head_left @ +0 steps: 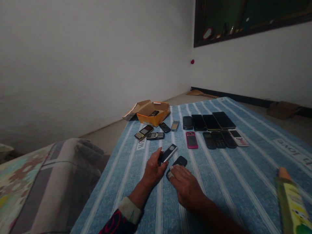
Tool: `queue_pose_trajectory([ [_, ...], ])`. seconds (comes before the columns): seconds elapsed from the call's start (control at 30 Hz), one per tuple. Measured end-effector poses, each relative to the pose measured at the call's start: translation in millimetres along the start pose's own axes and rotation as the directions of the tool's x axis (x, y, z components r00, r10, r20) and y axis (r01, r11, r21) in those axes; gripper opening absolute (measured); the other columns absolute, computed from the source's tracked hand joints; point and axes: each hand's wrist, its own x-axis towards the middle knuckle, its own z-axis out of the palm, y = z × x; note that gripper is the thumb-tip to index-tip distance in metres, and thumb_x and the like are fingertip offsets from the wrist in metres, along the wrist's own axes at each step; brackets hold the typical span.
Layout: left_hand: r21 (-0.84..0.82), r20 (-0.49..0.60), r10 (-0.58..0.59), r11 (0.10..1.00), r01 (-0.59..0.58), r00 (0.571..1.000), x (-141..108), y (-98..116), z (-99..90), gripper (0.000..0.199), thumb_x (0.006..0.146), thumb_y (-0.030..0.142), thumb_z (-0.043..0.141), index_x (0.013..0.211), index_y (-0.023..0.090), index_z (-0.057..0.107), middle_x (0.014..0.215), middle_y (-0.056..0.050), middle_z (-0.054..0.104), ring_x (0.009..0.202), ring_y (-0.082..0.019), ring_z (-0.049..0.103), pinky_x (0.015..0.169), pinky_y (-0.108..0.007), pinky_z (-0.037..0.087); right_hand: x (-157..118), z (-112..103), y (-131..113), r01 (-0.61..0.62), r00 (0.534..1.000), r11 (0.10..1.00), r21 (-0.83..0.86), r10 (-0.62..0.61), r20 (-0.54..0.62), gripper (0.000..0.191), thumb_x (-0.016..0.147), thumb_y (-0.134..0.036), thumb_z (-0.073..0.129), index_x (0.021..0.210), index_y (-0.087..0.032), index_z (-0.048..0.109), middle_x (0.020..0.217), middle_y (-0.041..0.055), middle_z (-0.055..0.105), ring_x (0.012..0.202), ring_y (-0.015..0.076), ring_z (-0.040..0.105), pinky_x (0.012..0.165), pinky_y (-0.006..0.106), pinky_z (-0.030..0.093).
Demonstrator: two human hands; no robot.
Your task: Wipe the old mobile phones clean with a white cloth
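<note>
My left hand (153, 166) is closed around a dark mobile phone (170, 151) with a silver edge and a round mark near its top. Just right of it, a second dark mobile phone (180, 160) lies tilted on the blue striped cloth (136, 182). Over that phone's lower part rests my right hand (186, 185), its fingers pressed together on a small white piece of tissue or cloth (171, 175). Beyond my hands lie several loose phones, among them a keypad phone (155, 136), a gold-and-black phone (144, 132) and a pink phone (191, 140).
An open orange cardboard box (152, 119) with a phone (154, 113) inside stands at the far left. Dark phones (211, 122) form a back row, with a white-and-pink phone (239, 138) in front. A yellow-green packet (293, 201) is at right; patterned fabric (26, 182) lies left.
</note>
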Motion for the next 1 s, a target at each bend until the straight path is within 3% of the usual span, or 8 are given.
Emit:
queue_pose_trajectory([
  [0.3,0.01,-0.066,-0.028,1.0,0.029,0.997,2.2,5.3,-6.8,0.033,0.091,0.033,0.051,0.12,0.018,0.058,0.093,-0.005,0.075,0.078,-0.016,0.071,0.073,-0.027,0.057,-1.8,0.3,-0.8,-0.015,1.0,1.0,0.025,0.015,-0.001,0.043,0.079,0.002,0.04,0.113,-0.012,0.062,0.12,0.0167,0.065,0.12,0.0273,0.055,0.102,0.048,0.047],
  [0.53,0.122,-0.176,-0.08,0.987,0.103,0.981,7.0,-11.3,-10.0,0.029,0.091,0.036,0.048,0.106,0.02,0.068,0.093,-0.006,0.076,0.084,-0.022,0.072,0.077,-0.032,0.057,-0.9,-1.8,-1.8,-0.015,1.0,1.0,0.004,0.015,-0.002,0.045,0.077,0.003,0.039,0.112,-0.012,0.063,0.12,0.0165,0.065,0.118,0.0273,0.057,0.101,0.047,0.048],
  [0.9,0.147,-0.129,-0.067,0.985,0.086,0.989,6.8,-13.6,-8.0,0.023,0.087,0.032,0.053,0.097,0.018,0.068,0.091,-0.008,0.072,0.086,-0.022,0.068,0.08,-0.036,0.055,-1.3,-2.7,-1.6,-0.009,1.0,1.0,-0.003,0.009,0.006,0.046,0.076,0.004,0.038,0.111,-0.011,0.063,0.12,0.0159,0.065,0.117,0.0281,0.057,0.1,0.046,0.048],
  [1.0,0.232,-0.1,-0.113,0.963,0.134,0.988,8.4,-7.9,-6.1,0.039,0.078,0.039,0.066,0.11,0.016,0.064,0.099,-0.01,0.071,0.094,-0.027,0.066,0.083,-0.04,0.054,-1.1,-2.7,-1.5,-0.003,1.0,1.0,-0.003,0.003,0.007,0.046,0.076,0.004,0.038,0.112,-0.01,0.063,0.119,0.0161,0.066,0.116,0.0285,0.058,0.099,0.047,0.049],
])
